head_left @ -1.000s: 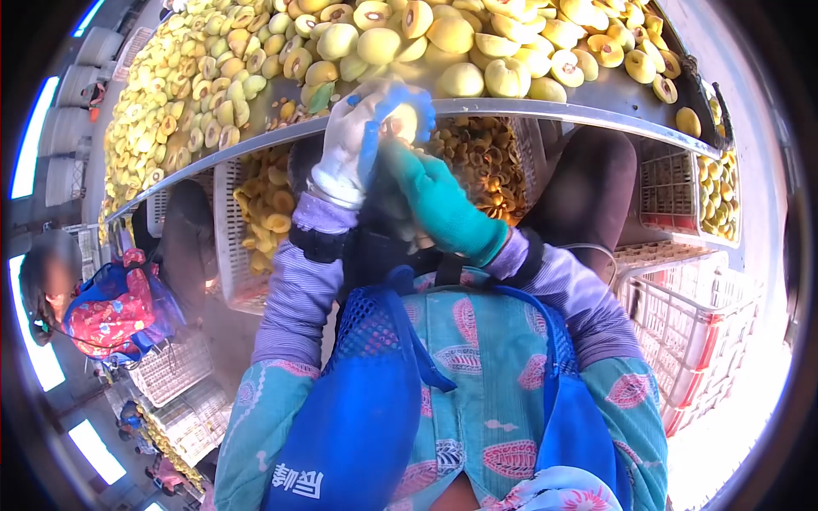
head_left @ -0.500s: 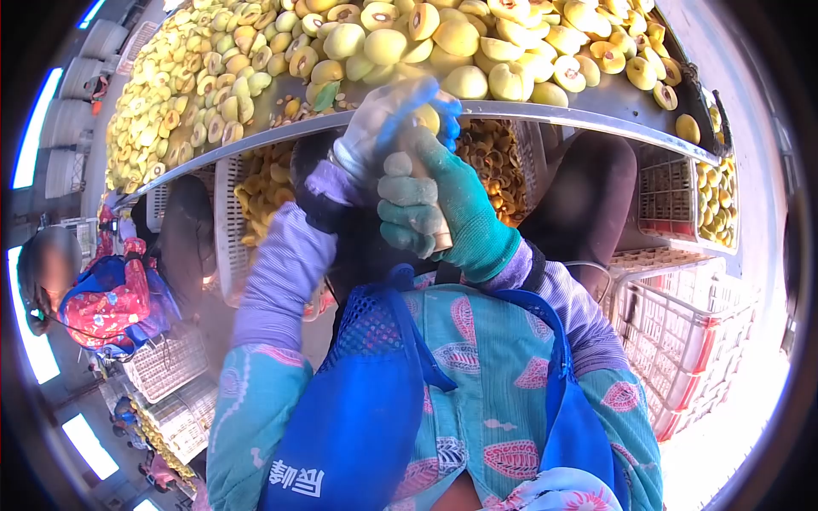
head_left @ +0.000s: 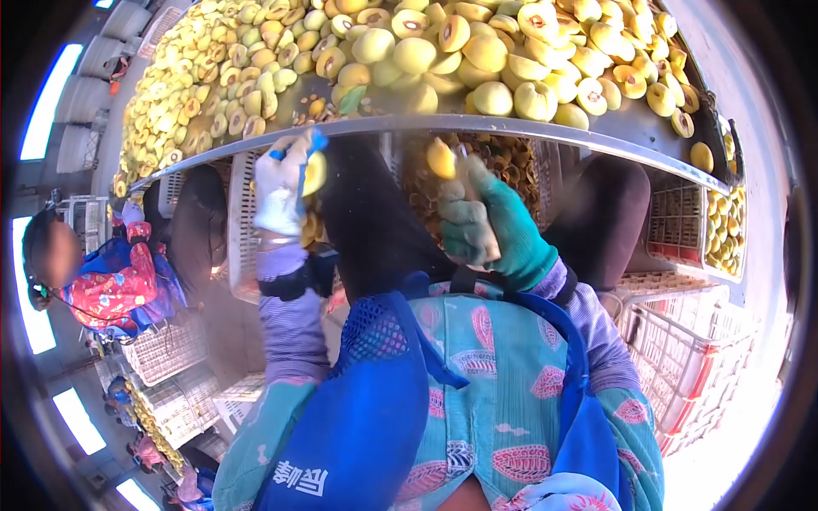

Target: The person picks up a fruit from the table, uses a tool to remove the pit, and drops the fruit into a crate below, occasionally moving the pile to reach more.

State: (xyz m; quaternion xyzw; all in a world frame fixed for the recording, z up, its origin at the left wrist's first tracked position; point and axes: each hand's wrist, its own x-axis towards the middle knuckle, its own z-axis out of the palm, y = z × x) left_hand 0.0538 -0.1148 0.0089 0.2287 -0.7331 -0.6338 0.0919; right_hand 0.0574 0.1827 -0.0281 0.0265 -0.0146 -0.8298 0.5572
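My left hand (head_left: 284,187), in a white and blue glove, is closed around a yellow fruit piece (head_left: 314,173) over the crate at the left, below the table edge. My right hand (head_left: 494,217), in a green glove, grips the wooden handle (head_left: 487,242) of a tool whose upper end is blurred. Another yellow fruit piece (head_left: 441,158) shows at the tool's upper end, above a crate of dark orange pieces (head_left: 514,170). Many halved and whole yellow fruits (head_left: 413,55) lie on the metal table (head_left: 375,124) in front.
A co-worker in a red patterned top (head_left: 115,285) sits at the left by the table. Stacked white crates (head_left: 673,358) stand at the right, and a crate of yellow fruit (head_left: 722,230) is beyond them. Empty-looking crates (head_left: 166,345) stand at the lower left.
My hands were together in front of the table edge and are now apart. The left one has moved left with a fruit piece; the right one has moved slightly right and down with the tool.
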